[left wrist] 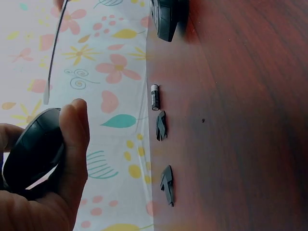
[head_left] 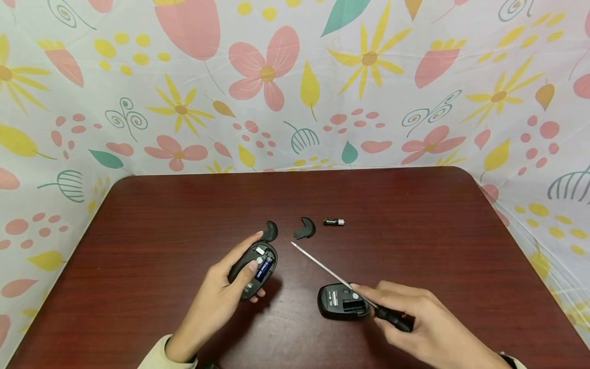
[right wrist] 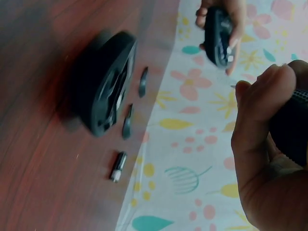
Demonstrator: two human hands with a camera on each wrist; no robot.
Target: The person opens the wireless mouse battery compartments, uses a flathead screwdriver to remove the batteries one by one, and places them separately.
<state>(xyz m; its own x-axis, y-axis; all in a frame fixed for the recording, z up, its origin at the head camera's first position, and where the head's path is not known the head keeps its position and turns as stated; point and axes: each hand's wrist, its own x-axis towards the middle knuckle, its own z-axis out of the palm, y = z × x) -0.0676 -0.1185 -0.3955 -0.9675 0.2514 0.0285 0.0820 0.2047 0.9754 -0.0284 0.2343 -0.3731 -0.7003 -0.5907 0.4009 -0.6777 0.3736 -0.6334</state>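
My left hand [head_left: 214, 294] holds a black computer mouse [head_left: 252, 254] above the table, underside up, thumb across its base. A dark blue battery [head_left: 264, 268] sits in its open compartment. In my right hand [head_left: 424, 312] is a long screwdriver [head_left: 395, 319], gripped by its black handle. Its thin shaft points up and left, the tip apart from the held mouse. Beneath the shaft a second mouse [head_left: 333, 302] lies upside down, its battery slot uncovered and dark. The left wrist view shows the held mouse [left wrist: 36, 149] from its smooth side.
Two curved black covers [head_left: 271, 231] [head_left: 306, 228] lie farther back on the brown table [head_left: 184, 220]. Beside them is a loose black-and-silver battery [head_left: 334, 222]. A tiny dark speck [left wrist: 203, 120] shows on the tabletop. Flower-patterned cloth [head_left: 276, 128] hangs behind.
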